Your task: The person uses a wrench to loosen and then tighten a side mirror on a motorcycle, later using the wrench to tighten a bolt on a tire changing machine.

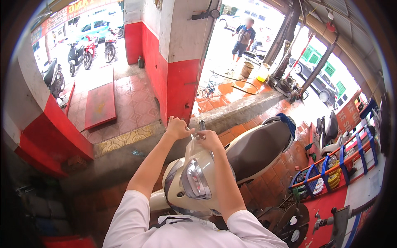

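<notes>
scooter [210,169]: cream plastic body w/ clear chrome-rimmed headlight [196,182], ctr to lower ctr of frame
bar end [202,124]: dark cylindrical handlebar grip, ctr of frame; long axis approx. up-down in frame, tip pointing up
L hand [178,127]: left of bar end, fingers curled; can't tell if gripping
R hand [209,139]: nearer, just below bar end; fingers bent, hold hidden
gap: L & R fingertips v. close, poss. touching

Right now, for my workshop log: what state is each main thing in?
Left hand, fingers bent
Right hand, fingers curled
Cream scooter, upright
Headlight, looks unlit
Seat, down
Red panel, lying flat
Yellow bucket, upright
Brown bucket, upright
Dark hose, loosely curved
Parked motorbikes, upright
</notes>
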Motion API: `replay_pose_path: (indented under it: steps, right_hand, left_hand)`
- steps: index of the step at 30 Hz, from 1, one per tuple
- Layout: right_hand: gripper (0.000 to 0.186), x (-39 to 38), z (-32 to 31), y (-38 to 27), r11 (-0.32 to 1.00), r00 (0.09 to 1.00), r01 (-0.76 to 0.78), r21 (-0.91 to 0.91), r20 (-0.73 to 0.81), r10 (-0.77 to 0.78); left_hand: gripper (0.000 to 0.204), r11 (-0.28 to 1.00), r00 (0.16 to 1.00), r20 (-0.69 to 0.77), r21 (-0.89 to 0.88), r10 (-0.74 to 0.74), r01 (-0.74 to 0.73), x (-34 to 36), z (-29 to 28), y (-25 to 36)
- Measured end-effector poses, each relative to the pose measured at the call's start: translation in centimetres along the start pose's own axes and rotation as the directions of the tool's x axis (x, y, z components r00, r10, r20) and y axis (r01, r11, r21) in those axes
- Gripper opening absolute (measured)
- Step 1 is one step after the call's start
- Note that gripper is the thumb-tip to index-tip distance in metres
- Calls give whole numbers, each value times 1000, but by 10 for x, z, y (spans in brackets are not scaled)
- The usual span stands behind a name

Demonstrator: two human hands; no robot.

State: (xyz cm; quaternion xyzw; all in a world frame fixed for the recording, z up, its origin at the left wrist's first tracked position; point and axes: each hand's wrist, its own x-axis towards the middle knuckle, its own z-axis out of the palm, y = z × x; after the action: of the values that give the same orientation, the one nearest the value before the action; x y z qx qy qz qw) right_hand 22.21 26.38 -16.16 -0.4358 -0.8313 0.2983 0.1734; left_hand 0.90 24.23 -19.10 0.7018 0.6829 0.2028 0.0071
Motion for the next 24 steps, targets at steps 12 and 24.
replay_pose_path:
  steps: [12, 24]
  right_hand:
    - [22, 6, 16, 5, 998, 996, -34, -47, -83, 30]
    - [22, 12, 20, 16, 1000, 999, -25, -17, -36, 25]
  left_hand:
    - [60, 997, 974, 218, -32, -61, 70, -1, 23, -8]
    - [21, 994, 982, 162, -59, 97, -89, -64, -26, 1]
